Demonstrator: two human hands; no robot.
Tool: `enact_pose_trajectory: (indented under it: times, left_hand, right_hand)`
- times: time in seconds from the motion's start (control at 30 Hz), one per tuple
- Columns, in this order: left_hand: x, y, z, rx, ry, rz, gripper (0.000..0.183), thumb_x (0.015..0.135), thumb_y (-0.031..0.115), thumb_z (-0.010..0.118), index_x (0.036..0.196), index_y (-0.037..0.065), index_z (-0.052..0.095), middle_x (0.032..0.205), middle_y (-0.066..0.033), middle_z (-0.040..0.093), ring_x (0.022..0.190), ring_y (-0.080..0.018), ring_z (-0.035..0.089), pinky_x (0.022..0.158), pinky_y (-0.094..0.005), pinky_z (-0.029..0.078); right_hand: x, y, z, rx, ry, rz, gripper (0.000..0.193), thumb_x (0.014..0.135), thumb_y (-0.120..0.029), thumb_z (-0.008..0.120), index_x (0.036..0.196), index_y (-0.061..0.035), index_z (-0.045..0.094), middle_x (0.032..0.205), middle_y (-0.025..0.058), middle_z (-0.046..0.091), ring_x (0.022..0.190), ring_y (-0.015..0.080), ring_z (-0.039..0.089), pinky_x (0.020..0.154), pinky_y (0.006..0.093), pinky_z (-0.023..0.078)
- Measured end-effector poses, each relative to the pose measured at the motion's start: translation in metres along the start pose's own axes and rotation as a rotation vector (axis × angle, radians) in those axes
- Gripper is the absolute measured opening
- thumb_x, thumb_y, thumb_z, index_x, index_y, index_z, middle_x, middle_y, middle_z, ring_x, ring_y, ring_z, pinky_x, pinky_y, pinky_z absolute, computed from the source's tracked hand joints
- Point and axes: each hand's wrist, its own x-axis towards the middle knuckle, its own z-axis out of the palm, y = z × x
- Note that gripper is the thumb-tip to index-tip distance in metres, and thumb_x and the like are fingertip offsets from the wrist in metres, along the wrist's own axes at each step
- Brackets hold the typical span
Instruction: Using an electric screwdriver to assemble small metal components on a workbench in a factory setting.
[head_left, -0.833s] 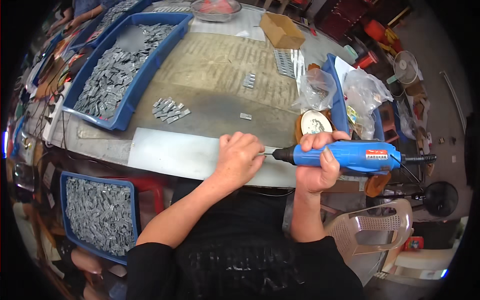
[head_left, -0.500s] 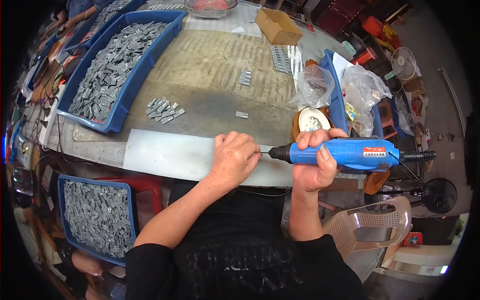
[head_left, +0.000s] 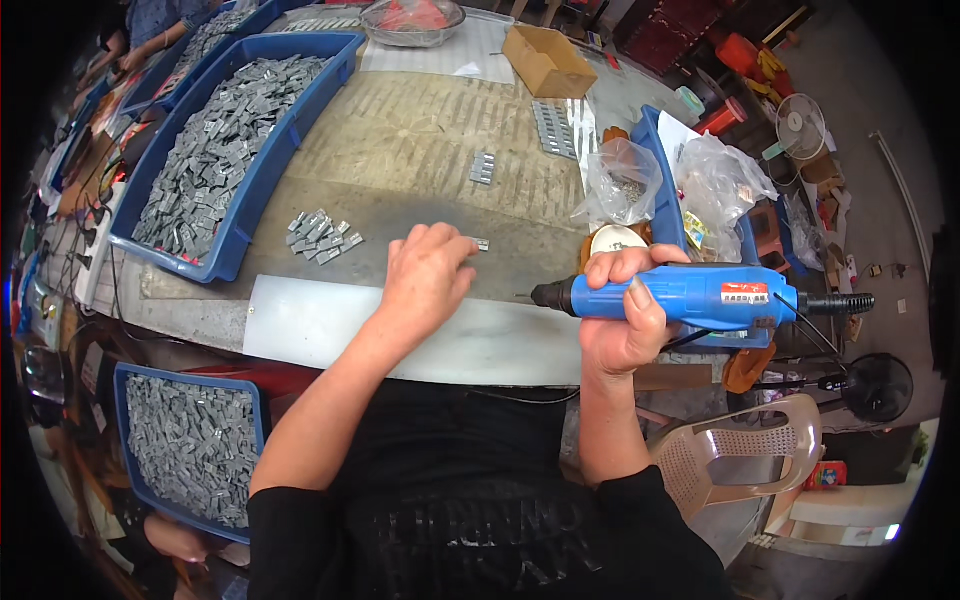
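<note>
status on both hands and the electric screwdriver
Right hand gripping blue electric screwdriver, bit pointing left. Left hand at small grey piece, contact unclear. No obstruction seen at bit.

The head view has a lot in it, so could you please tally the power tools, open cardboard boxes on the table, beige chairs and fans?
Power tool: 1, the blue power tool in the right hand
Open cardboard box on the table: 1
Beige chair: 1
Fans: 2, a white fan and a black fan
Total: 5
</note>
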Motion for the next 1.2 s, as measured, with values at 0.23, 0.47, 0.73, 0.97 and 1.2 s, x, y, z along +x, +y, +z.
enact_pose_trajectory:
  times: [0.23,0.47,0.73,0.97,1.2]
  left_hand:
    - [0.024,-0.019,0.024,0.104,-0.138,-0.058,0.022,0.066,0.009,0.064,0.087,0.009,0.059,0.085,-0.0038,0.054,0.086,-0.0237,0.050,0.070,-0.0376,0.037]
    - [0.026,-0.025,0.034,0.058,-0.120,-0.064,0.015,0.067,0.010,0.064,0.081,0.010,0.060,0.080,-0.0019,0.053,0.083,-0.0221,0.050,0.067,-0.0374,0.035]
    - [0.026,-0.026,0.031,0.002,-0.121,-0.102,0.014,0.066,0.011,0.065,0.079,0.011,0.060,0.078,-0.0010,0.052,0.083,-0.0202,0.050,0.069,-0.0364,0.033]
    - [0.027,-0.026,0.032,-0.008,-0.140,-0.138,0.014,0.065,0.012,0.066,0.078,0.011,0.061,0.078,-0.0009,0.053,0.083,-0.0201,0.051,0.069,-0.0362,0.034]
    - [0.027,-0.026,0.031,-0.008,-0.141,-0.142,0.014,0.065,0.012,0.066,0.078,0.011,0.061,0.078,-0.0011,0.053,0.082,-0.0202,0.051,0.069,-0.0363,0.034]
  right_hand:
    - [0.020,0.016,0.021,-0.129,-0.031,0.009,0.041,0.064,-0.007,0.052,0.103,-0.0042,0.040,0.072,0.0094,0.048,0.061,0.0207,0.048,0.060,0.0333,0.042]
    - [0.027,0.048,0.024,-0.214,-0.051,0.074,0.045,0.065,-0.002,0.054,0.106,-0.0010,0.036,0.071,0.0089,0.047,0.060,0.0193,0.049,0.059,0.0325,0.043]
    - [0.031,0.067,0.016,-0.143,-0.079,0.162,0.038,0.066,0.002,0.057,0.100,-0.0014,0.039,0.074,0.0063,0.048,0.064,0.0159,0.051,0.060,0.0306,0.046]
    - [0.031,0.075,0.018,-0.144,-0.087,0.177,0.039,0.066,0.002,0.058,0.100,-0.0019,0.040,0.075,0.0060,0.048,0.065,0.0152,0.051,0.060,0.0304,0.046]
    - [0.031,0.078,0.017,-0.164,-0.091,0.192,0.038,0.066,0.002,0.058,0.099,-0.0014,0.040,0.075,0.0057,0.048,0.065,0.0144,0.051,0.060,0.0303,0.047]
